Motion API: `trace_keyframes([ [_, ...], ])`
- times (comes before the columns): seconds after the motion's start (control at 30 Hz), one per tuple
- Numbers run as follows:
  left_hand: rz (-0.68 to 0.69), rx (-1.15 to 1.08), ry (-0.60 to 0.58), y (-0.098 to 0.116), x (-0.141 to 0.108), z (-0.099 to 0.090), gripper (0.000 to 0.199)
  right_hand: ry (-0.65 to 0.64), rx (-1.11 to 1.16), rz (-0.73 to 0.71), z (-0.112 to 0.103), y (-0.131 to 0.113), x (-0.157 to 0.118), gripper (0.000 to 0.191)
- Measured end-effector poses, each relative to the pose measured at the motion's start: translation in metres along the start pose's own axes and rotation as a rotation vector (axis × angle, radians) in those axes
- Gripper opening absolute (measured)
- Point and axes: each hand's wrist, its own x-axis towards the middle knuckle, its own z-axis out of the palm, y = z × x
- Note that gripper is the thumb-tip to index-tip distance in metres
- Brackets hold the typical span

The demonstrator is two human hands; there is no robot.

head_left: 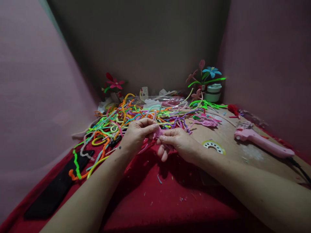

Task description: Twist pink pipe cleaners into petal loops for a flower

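Both my hands meet at the middle of the view, above the red cloth. Between them is a bent pink pipe cleaner piece (158,132), partly hidden by the fingers. My left hand (139,133) pinches it between thumb and forefinger. From the right, my right hand (177,142) grips the same pink piece, its lower fingers curled beneath. Just behind the hands spreads a tangled pile of colourful pipe cleaners (123,116). A bundle of pink pipe cleaners (207,121) lies to the right of the pile.
A pink glue gun (264,142) with a black cord rests on a brown board (250,155) at right, near a tape roll (213,147). A black flat item (58,191) lies at left. Pipe cleaner flowers (212,72) and a mint container (213,93) stand behind. Scraps dot the red cloth (145,207).
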Motion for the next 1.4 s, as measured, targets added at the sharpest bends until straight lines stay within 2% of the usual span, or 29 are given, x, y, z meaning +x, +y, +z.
trace_keyframes([
  [0.27, -0.028, 0.466, -0.033, 0.016, -0.004, 0.000, 0.011, 0.018, -0.146, 0.066, 0.003, -0.003, -0.001, 0.020],
  [0.47, 0.148, 0.677, 0.082, 0.008, -0.004, 0.003, 0.011, 0.072, -0.229, 0.052, 0.004, -0.003, -0.002, 0.018],
  [0.53, 0.120, 0.646, 0.059, 0.009, -0.004, 0.003, 0.011, 0.069, -0.222, 0.041, 0.003, -0.002, -0.003, 0.016],
  [0.63, 0.005, 0.514, -0.056, 0.012, -0.004, -0.002, 0.007, 0.041, -0.172, 0.046, 0.003, -0.002, -0.003, 0.014],
  [0.77, -0.059, 0.373, -0.210, 0.015, -0.002, -0.015, 0.009, 0.013, -0.116, 0.060, 0.002, -0.004, -0.003, 0.011],
  [0.97, -0.082, 0.240, -0.266, 0.019, -0.004, -0.023, 0.010, -0.114, 0.017, 0.051, -0.003, -0.004, -0.003, 0.009],
  [1.13, -0.026, 0.315, -0.263, 0.024, -0.006, -0.020, 0.007, -0.156, 0.049, 0.032, -0.005, -0.003, -0.003, 0.010],
  [1.27, 0.035, 0.468, -0.284, 0.020, -0.005, -0.019, 0.008, -0.145, 0.030, 0.028, -0.007, -0.004, -0.003, 0.010],
  [1.4, 0.131, 0.655, -0.302, 0.017, -0.004, -0.019, 0.017, -0.137, 0.016, 0.027, -0.006, -0.004, -0.003, 0.009],
])
